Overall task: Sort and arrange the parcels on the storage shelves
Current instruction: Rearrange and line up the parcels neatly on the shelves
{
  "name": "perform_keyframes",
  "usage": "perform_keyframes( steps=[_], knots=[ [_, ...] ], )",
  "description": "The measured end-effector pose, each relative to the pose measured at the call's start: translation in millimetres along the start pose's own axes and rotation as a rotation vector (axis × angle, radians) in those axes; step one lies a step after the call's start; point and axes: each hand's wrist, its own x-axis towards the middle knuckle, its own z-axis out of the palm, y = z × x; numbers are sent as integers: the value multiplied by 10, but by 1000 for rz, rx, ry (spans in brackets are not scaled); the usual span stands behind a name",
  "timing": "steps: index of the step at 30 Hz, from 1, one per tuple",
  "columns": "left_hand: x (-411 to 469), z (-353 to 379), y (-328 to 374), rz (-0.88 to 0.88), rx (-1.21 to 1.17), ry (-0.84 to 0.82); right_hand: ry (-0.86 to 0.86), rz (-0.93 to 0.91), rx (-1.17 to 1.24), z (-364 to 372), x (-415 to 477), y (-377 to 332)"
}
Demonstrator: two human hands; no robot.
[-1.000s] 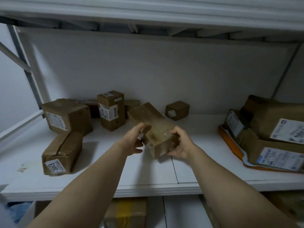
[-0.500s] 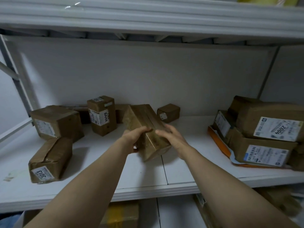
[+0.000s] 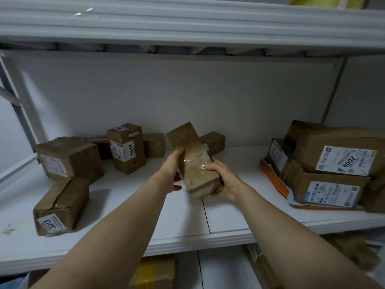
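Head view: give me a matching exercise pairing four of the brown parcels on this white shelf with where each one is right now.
Things:
1. long brown taped cardboard parcel
2. brown cardboard box labelled 3013
3. tall brown cardboard box labelled BAHA
4. brown wrapped parcel labelled 2004

Places:
a. on top of the stack of brown boxes at the right
b. gripped between the left hand and the right hand
c. lying at the front left of the white shelf
d. standing upright towards the back left

Pairs: 1-b, 2-c, 3-d, 4-a
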Motion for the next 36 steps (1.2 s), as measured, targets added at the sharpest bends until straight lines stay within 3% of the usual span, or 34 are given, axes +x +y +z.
perform_keyframes(
  steps=[7,12,15,21,28,36],
  knots=[
    [-42,-44,11,-26,-6,-184,26,103,82,-48,-23,17],
    [7,-56,-74,143,172,-37,102,-80,-30,-96,83,-28],
    [35,-41,-129,213,360,38,88,-133,36,-75,103,-130],
    [54,-43,-152,366,484,110,70,-131,130,-43,54,-212],
    [68,-91,-193,543,678,170,62,-135,76,-70,4,-200],
    [31,-49,-290,654,960,201,151,-250,-233,31,3,-263]
  ],
)
